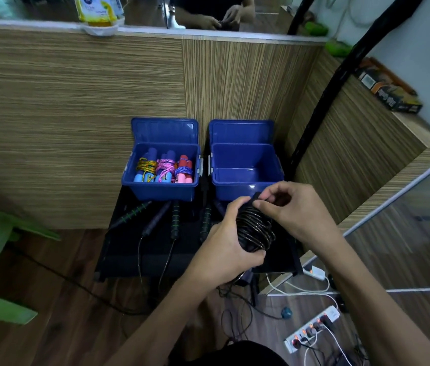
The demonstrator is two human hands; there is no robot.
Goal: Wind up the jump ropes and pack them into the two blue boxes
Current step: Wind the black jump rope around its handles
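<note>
A black jump rope coil (256, 228) is gripped by the left hand (228, 247); its end is pinched at twelve o'clock by the right hand (287, 210), below the empty blue box (246, 171). If the pinch is loosened, the coil could spring undone.

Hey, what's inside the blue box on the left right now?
The left blue box holds three wound jump ropes side by side: yellow cord, pink cord and purple cord around coloured handles. They cover the box floor, so anything beneath them is hidden.
</note>
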